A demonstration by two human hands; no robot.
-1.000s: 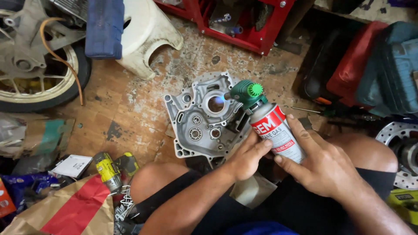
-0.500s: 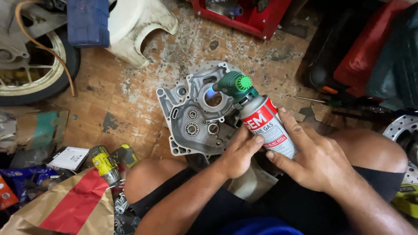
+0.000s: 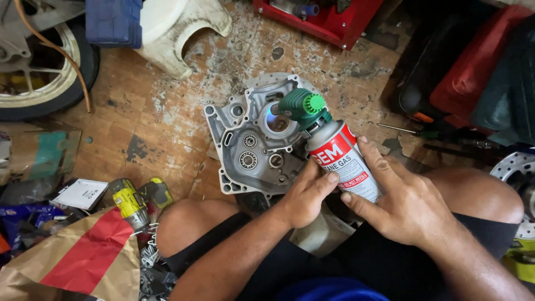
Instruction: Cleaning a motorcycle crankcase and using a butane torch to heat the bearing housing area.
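Nearest, the person's knees frame the lap, forearms reaching forward between them. Left hand (image 3: 305, 196): grip closed on the lower side of the gas can (image 3: 341, 160), thumb pressed along the label. Right hand (image 3: 409, 204): grip closed around the can's other side, fingers spread over its body. The can: red and white, tilted forward, held above the lap with its base toward the person. Torch head (image 3: 301, 107): green, fitted on the can's top, nozzle pointing at a round opening in the engine case (image 3: 252, 146), where a small bluish flame shows. The engine case: grey cast metal, lying flat on the floor (image 3: 167, 117) just ahead of the knees, bearings visible inside. To the left, a yellow drill (image 3: 129, 202) and a red-and-tan bag (image 3: 83, 257). Further off, a wheel (image 3: 42, 72) at the upper left, a white plastic stool (image 3: 178, 28), and a red toolbox (image 3: 323, 17) at the top edge.
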